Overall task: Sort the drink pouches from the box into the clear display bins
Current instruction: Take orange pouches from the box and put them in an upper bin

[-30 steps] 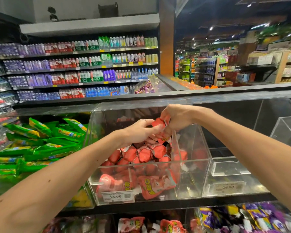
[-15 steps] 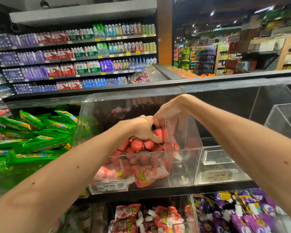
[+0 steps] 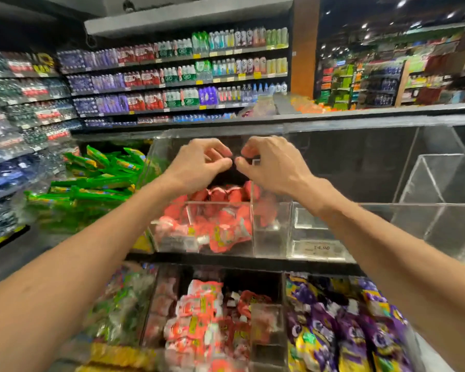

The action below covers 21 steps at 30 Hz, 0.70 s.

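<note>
Left hand (image 3: 199,162), right hand (image 3: 269,165): above the clear bin (image 3: 269,237), fingers loosely curled, fingertips nearly meeting, nothing visibly held. Red drink pouches (image 3: 220,218): heaped inside that bin, beneath both hands.

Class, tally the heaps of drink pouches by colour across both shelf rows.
Red pouches, upper and lower: 2 heaps
Green pouches: 1 heap
Purple pouches: 1 heap
Total: 4 heaps; the lower-left heap is too blurred to class.
</note>
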### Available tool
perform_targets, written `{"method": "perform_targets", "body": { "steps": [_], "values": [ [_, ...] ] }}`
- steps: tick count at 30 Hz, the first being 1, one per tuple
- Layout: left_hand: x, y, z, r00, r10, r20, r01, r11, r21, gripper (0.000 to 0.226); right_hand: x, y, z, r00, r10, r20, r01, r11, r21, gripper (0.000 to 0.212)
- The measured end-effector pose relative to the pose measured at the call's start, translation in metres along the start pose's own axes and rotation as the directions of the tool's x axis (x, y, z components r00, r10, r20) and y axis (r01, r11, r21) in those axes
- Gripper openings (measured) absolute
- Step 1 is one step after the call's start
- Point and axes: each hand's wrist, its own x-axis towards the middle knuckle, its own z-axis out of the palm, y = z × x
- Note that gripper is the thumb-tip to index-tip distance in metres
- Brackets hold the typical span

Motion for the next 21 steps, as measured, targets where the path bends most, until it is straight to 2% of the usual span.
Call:
{"method": "perform_targets", "body": {
  "steps": [2,6,8,12,16,19,21],
  "values": [
    [-0.035,0.019,0.002,0.996,0.016,-0.085,-0.017,1.000,-0.009,0.003,-0.040,-0.008,-0.005,0.995,-0.053,-0.082,0.066,0.985,0.159,0.032],
    [-0.114,0.060,0.031,0.987,0.033,-0.159,-0.043,0.997,-0.060,0.012,-0.146,0.003,-0.010,0.984,-0.066,-0.166,0.125,0.917,0.380,0.029],
    [-0.152,0.083,0.058,0.990,0.040,-0.134,-0.057,0.991,-0.124,0.014,-0.207,0.021,-0.012,0.990,0.007,-0.142,0.056,0.899,0.435,0.029],
    [-0.205,0.126,0.142,0.999,0.026,0.019,-0.020,0.965,-0.261,0.014,-0.336,0.067,-0.033,0.962,0.271,-0.033,-0.221,0.845,0.487,0.025],
    [-0.245,0.190,0.252,0.972,0.093,0.214,0.000,0.917,-0.398,0.014,-0.463,0.117,-0.085,0.823,0.567,0.026,-0.530,0.751,0.394,0.029],
    [-0.285,0.260,0.338,0.906,0.231,0.355,-0.026,0.867,-0.498,0.012,-0.560,0.151,-0.144,0.648,0.761,0.027,-0.738,0.620,0.266,0.043],
    [-0.311,0.320,0.389,0.843,0.315,0.435,-0.006,0.816,-0.579,0.012,-0.620,0.173,-0.192,0.526,0.850,-0.029,-0.834,0.522,0.180,0.038]
  ]
}}
